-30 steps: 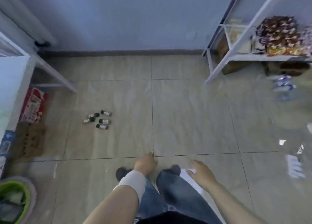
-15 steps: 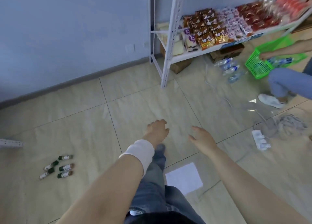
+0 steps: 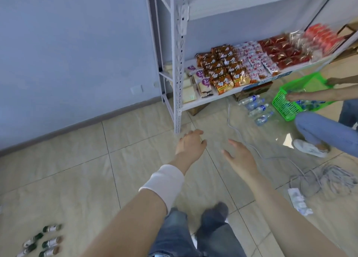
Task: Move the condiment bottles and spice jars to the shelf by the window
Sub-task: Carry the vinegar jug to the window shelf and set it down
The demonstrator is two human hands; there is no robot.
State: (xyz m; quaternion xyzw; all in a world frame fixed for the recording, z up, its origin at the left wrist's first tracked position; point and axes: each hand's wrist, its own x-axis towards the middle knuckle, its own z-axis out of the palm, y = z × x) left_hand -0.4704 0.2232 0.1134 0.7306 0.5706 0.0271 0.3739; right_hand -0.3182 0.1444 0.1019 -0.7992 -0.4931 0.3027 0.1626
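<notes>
Looking down from the head view, both arms reach forward over the tiled floor (image 3: 77, 179); the left hand (image 3: 190, 143) hangs in the air with its fingers loosely bent and holds nothing; a white wrap (image 3: 164, 181) circles the forearm behind it; the right hand (image 3: 239, 156) is beside it, fingers spread wide, thumb out, also holding nothing; the two hands are near each other but apart.

The small bottles (image 3: 43, 241), dark-capped with pale labels, lie on their sides in a loose cluster on the floor at the lower left corner, well apart from both hands; the exact count is hard to tell at the frame's edge.

Ahead of the hands stands a white metal shelf (image 3: 178, 63); its front post meets the floor just beyond the left hand; its low board carries rows of snack packets (image 3: 222, 69) in brown, pink and red.

To the right, water bottles (image 3: 255, 106) lie on the floor beside a green basket (image 3: 286, 105); another person's hand (image 3: 291, 97) touches the basket's rim, and their white shoe (image 3: 309, 148) rests on the floor; a grey cable (image 3: 329, 177) lies coiled near a white power strip (image 3: 297, 199).
</notes>
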